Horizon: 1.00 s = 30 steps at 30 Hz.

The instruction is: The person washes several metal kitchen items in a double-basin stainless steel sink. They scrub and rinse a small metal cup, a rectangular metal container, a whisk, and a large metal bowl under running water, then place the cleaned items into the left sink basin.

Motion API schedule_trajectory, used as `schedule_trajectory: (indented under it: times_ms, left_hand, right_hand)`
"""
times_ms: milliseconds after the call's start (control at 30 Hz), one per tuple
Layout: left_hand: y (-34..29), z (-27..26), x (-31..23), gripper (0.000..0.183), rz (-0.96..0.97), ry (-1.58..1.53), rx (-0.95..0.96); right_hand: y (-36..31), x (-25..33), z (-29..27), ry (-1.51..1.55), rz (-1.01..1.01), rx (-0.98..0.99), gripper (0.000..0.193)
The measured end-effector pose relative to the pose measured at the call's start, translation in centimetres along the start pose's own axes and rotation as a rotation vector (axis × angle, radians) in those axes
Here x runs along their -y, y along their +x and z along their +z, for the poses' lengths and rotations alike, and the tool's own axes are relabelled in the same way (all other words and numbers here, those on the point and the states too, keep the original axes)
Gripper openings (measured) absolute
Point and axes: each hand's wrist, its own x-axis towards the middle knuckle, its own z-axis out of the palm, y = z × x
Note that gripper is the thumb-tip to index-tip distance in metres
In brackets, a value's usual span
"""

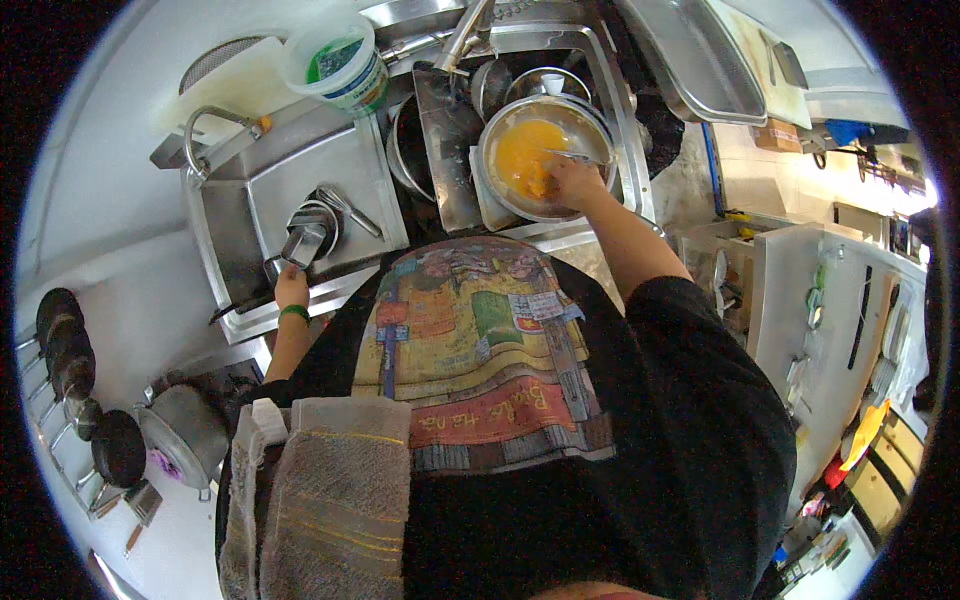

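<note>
My left hand (290, 288) is closed on a small shiny metal container (303, 244) at the near edge of the left sink. Behind it sits a round metal pot (318, 216), with a whisk (350, 208) lying beside it. My right hand (577, 184) reaches into a wide steel bowl (492, 193) in the right sink. Orange-yellow liquid (530, 145) covers much of that bowl's bottom. The fingers are bent down at the liquid, and a thin metal piece (572, 155) shows beside them. What they grip is hidden.
Between my hands stands an upright metal sheet (445, 150), with a dark pan (405, 150) to its left. A faucet (200, 150) arches over the left sink (225, 215). At the back are a white plastic tub (350, 75) and a large metal tray (700, 60).
</note>
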Motion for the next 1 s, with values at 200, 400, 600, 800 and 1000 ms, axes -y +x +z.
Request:
schedule_trajectory:
  times_ms: [200,400,600,800,1000]
  left_hand:
    - [-6.2,-2.4,2.4,0.039,0.008,0.138,0.024]
    - [-10.9,-1.6,6.7,0.037,-0.074,0.201,0.224]
    - [-14.4,0.8,6.4,0.037,-0.033,0.201,0.319]
    - [-14.8,2.5,2.5,0.037,-0.026,-0.009,0.353]
    - [-13.1,2.1,-2.9,0.037,0.022,0.117,0.41]
  right_hand:
    - [2.6,0.6,0.8,-0.227,-0.084,-0.067,0.066]
    - [3.7,0.8,-2.7,-0.087,-0.27,0.127,0.082]
    - [5.3,-0.9,-2.7,0.543,-0.407,0.094,0.092]
    - [7.3,-2.4,-1.7,0.726,-0.265,0.012,0.069]
    - [8.6,-3.8,-2.3,0.957,-0.073,0.153,0.052]
